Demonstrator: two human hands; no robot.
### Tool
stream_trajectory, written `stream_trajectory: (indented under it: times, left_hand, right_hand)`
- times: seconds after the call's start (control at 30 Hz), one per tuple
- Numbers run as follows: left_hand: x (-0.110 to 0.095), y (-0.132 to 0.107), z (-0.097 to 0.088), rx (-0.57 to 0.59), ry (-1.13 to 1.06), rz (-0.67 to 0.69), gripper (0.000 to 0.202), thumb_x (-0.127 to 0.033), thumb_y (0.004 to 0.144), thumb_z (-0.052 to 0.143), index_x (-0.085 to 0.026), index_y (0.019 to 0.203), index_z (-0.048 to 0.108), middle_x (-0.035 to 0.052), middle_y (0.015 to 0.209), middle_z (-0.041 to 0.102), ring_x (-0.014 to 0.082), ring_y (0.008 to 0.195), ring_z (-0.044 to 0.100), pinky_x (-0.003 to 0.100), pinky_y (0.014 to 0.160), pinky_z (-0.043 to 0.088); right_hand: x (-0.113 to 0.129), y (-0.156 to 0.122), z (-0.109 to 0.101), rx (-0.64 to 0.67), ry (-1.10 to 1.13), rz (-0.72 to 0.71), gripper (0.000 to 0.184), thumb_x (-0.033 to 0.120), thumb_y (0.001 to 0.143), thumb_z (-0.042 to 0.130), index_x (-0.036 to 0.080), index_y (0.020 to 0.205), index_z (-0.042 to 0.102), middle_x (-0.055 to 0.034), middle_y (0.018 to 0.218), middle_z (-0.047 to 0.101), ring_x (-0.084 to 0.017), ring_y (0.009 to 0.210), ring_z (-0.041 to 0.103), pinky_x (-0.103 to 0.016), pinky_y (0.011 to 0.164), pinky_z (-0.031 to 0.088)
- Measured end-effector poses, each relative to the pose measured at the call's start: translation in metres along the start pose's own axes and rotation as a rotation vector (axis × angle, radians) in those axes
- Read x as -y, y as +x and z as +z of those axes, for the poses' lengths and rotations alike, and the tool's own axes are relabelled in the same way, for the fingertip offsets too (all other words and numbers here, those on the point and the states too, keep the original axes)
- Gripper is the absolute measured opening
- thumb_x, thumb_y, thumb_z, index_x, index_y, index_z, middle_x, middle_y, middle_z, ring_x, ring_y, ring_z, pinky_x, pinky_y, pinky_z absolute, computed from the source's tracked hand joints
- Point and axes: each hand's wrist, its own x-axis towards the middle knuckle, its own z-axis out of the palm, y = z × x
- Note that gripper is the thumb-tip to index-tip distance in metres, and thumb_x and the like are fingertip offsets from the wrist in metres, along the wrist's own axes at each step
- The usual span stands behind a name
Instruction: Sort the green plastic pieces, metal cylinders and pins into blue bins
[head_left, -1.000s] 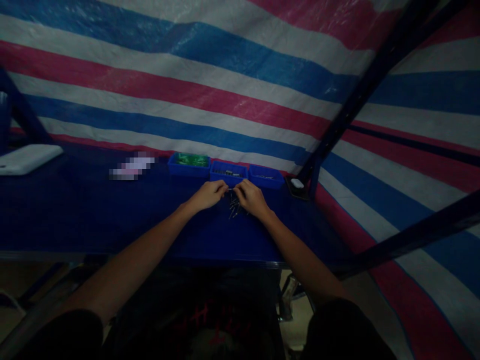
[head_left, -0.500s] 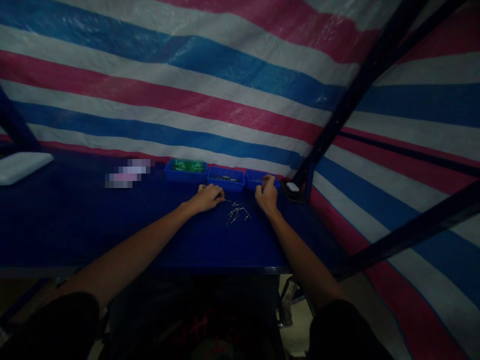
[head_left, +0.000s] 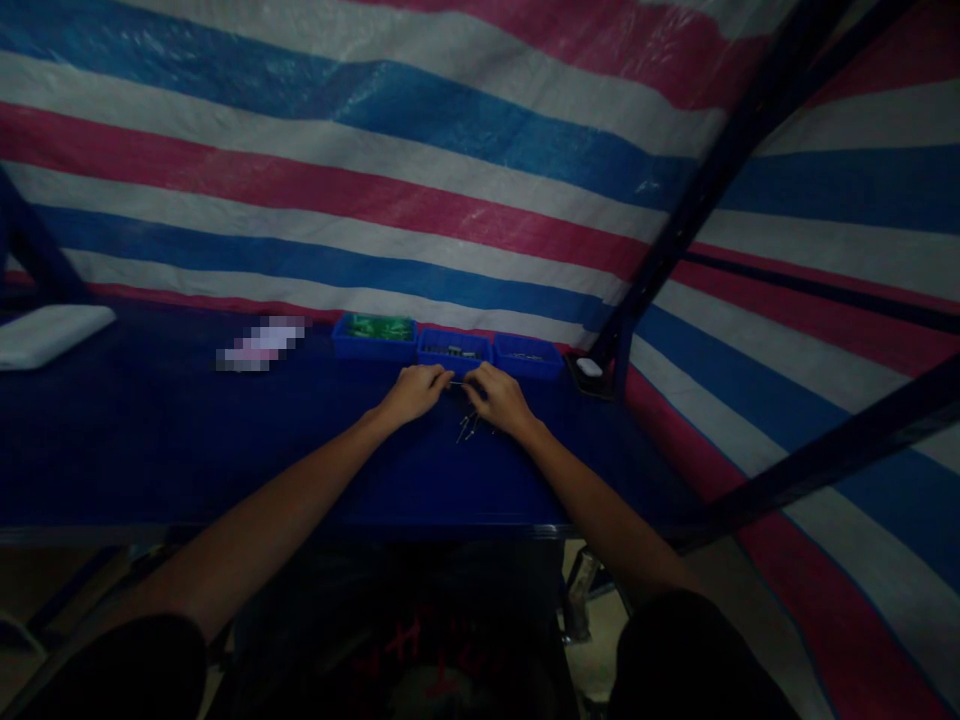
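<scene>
My left hand (head_left: 415, 392) is closed in a pinch on one end of a thin metal piece (head_left: 457, 383). At its other end are the pinched fingers of my right hand (head_left: 498, 397). The piece runs level between the two hands, too small to name its exact kind. Just below my right hand several thin, wire-like metal pieces (head_left: 468, 428) lie loose on the blue table (head_left: 442, 480), partly hidden by that hand. Behind the hands stands a blue bin (head_left: 455, 364) with small grey metal parts.
A blue bin (head_left: 375, 348) of green pieces stands to the left, and another bin (head_left: 529, 368) with thin metal pieces to the right. Beyond it, a white object (head_left: 589, 368) rests on a dark tray. A white case (head_left: 56, 335) lies far left. Dark frame posts (head_left: 622, 350) flank the table.
My right hand has come out of the right bin and moved left to meet my left hand at the thin metal piece. My left hand has hardly moved.
</scene>
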Motion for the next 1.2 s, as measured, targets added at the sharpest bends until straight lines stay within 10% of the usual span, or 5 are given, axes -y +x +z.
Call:
stream_trajectory:
  times: [0.53, 0.73, 0.9, 1.2]
  left_hand:
    - [-0.003, 0.0, 0.003, 0.038, -0.232, -0.031, 0.048, -0.045, 0.088, 0.026, -0.015, 0.081, 0.063, 0.001, 0.064, 0.06, 0.0148, 0.061, 0.056, 0.024, 0.058, 0.04]
    - [-0.006, 0.01, 0.016, 0.225, -0.001, -0.005, 0.033, -0.045, 0.078, 0.048, -0.019, 0.095, 0.061, 0.0033, 0.086, 0.065, 0.0185, 0.081, 0.059, 0.028, 0.07, 0.041]
    - [-0.007, 0.018, 0.019, 0.239, 0.227, 0.048, 0.02, -0.034, 0.077, 0.051, -0.024, 0.088, 0.064, 0.0037, 0.097, 0.063, 0.0244, 0.096, 0.055, 0.039, 0.079, 0.037]
    - [-0.005, 0.004, 0.017, 0.097, 0.151, -0.045, 0.017, -0.025, 0.077, 0.045, -0.02, 0.079, 0.061, 0.0059, 0.091, 0.062, 0.0252, 0.092, 0.053, 0.04, 0.077, 0.038]
  right_hand:
    - [-0.003, 0.005, -0.007, -0.057, -0.104, 0.003, 0.024, 0.029, 0.091, 0.035, 0.017, 0.084, 0.055, -0.0066, 0.078, 0.059, -0.016, 0.072, 0.054, -0.026, 0.067, 0.039]
    - [-0.052, 0.009, -0.025, -0.389, -0.266, 0.477, 0.026, 0.028, 0.09, 0.034, 0.014, 0.097, 0.054, -0.0104, 0.092, 0.06, -0.02, 0.082, 0.056, -0.029, 0.071, 0.039]
    - [-0.081, -0.009, -0.023, -0.223, -0.328, 0.678, 0.025, 0.032, 0.086, 0.043, 0.014, 0.096, 0.057, -0.0122, 0.096, 0.061, -0.023, 0.087, 0.056, -0.031, 0.072, 0.039]
    - [-0.025, 0.003, -0.009, -0.029, 0.053, 0.214, 0.023, 0.032, 0.086, 0.044, 0.018, 0.094, 0.059, -0.0031, 0.074, 0.06, -0.015, 0.07, 0.054, -0.027, 0.066, 0.04]
